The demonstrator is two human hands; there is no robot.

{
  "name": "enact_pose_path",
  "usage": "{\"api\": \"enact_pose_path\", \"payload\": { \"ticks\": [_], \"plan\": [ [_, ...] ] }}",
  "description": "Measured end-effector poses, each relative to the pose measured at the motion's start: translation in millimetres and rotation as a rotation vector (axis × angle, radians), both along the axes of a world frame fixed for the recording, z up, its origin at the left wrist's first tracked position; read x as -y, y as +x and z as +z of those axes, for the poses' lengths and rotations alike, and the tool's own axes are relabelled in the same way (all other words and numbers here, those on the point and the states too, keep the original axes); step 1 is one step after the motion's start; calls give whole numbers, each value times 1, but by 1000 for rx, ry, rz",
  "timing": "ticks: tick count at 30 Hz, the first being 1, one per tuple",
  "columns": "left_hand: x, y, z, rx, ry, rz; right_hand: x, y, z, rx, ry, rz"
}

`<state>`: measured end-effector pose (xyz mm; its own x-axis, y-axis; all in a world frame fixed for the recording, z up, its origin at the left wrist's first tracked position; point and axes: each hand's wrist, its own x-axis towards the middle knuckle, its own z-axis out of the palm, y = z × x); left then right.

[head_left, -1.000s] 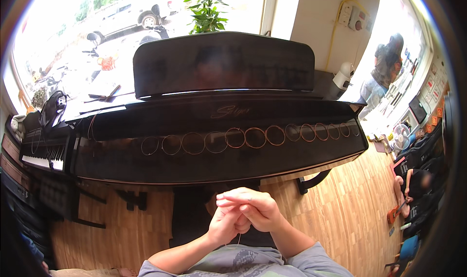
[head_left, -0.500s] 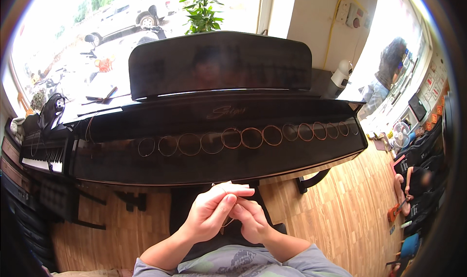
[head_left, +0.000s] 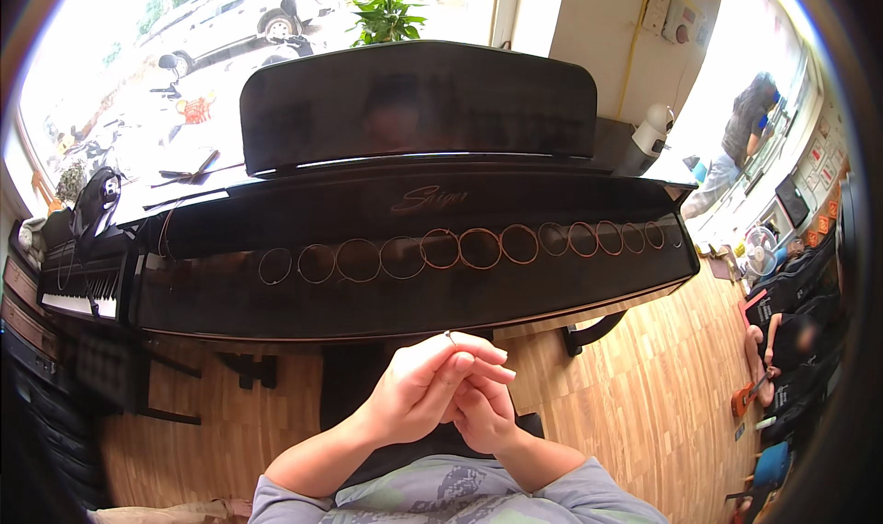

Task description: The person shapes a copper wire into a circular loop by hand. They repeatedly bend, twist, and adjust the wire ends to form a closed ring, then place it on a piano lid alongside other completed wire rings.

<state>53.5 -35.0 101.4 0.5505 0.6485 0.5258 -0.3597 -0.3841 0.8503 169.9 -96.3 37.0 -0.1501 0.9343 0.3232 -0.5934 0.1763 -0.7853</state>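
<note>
My left hand (head_left: pixel 418 391) and my right hand (head_left: pixel 487 409) meet in front of my chest, fingers curled and pressed together. A thin wire string (head_left: pixel 451 337) shows over the left index finger; the rest of it is hidden in the hands. Beyond them, on the closed lid of a black piano (head_left: pixel 276 312), lies a row of coiled strings. Those at the middle are copper-coloured, like this coil (head_left: pixel 501 247); towards the left they are silvery, like this coil (head_left: pixel 359 283). Both hands are apart from the row.
A black stand panel (head_left: pixel 414 110) rises at the piano's back. To the left is a keyboard (head_left: pixel 83 303) with white keys. At the right, a white camera-like device (head_left: pixel 651 128) stands behind the lid, and a seated person (head_left: pixel 786 340) holds a small orange stringed instrument (head_left: pixel 743 400).
My hands have shifted slightly up and to the right, still together. The left fingers have moved over the right hand, and the wire below the hands no longer shows.
</note>
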Motion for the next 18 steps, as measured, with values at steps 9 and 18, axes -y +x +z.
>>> {"api": "enact_pose_path", "payload": {
  "ticks": [9, 18],
  "plan": [
    [7, 24, -17, 447, -408, 8, -4, 1, 7, 176, -104, -167],
    [-9, -3, -20, 217, -425, 106, -14, 4, 17, 196, -49, -40]
  ]
}}
